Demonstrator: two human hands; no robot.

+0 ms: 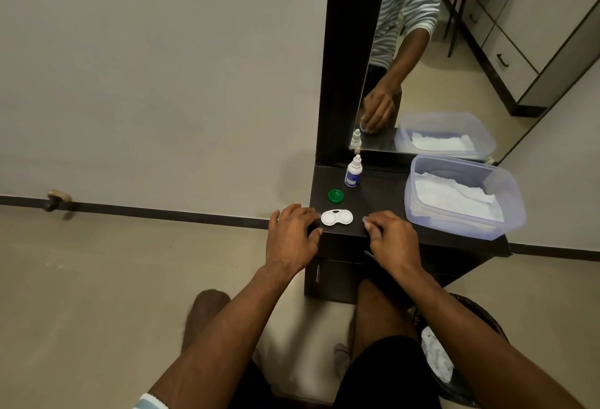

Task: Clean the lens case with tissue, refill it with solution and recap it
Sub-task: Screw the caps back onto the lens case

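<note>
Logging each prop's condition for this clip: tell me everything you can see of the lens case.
The lens case is a small white figure-eight piece, apparently plastic, with two round wells joined by a narrow bridge that shows a dark mark. Both wells are uncapped; whether they hold liquid cannot be told. It lies flat near the front edge of the dark dresser top, between the left hand and the right hand. Neither hand clearly touches it. A loose green cap lies just behind it.

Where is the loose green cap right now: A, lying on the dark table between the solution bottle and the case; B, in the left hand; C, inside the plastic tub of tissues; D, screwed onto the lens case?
A: the green cap lies alone on the dark table, between the solution bottle and the white lens case.
</note>
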